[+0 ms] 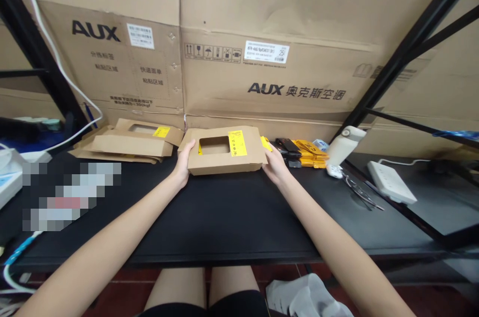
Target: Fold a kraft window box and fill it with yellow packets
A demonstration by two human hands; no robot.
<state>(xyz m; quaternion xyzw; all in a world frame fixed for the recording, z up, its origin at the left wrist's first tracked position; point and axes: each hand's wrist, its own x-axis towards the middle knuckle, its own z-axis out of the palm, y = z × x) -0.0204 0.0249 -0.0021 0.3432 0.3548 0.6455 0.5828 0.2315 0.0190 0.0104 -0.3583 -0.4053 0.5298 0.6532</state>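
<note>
Between my two hands is a brown cardboard box (209, 161) with a cut-out window and a yellow label (238, 143) on its top. My left hand (182, 167) grips the box's left end, thumb on the upper edge. At the opposite end my right hand (276, 163) holds the box, its fingers mostly hidden behind it. A bit of yellow shows beside the right fingers; what it belongs to is unclear. To the left lie more flattened cardboard boxes (127, 145), stacked, the top one with a window and yellow label.
Orange and black packets (305, 152) are piled right of the box, near a cream bottle (346, 145), a small white object (334, 171) and glasses (361, 192). A white power strip (391, 181) lies farther right. Large cardboard sheets (217, 87) stand behind the black table (224, 222).
</note>
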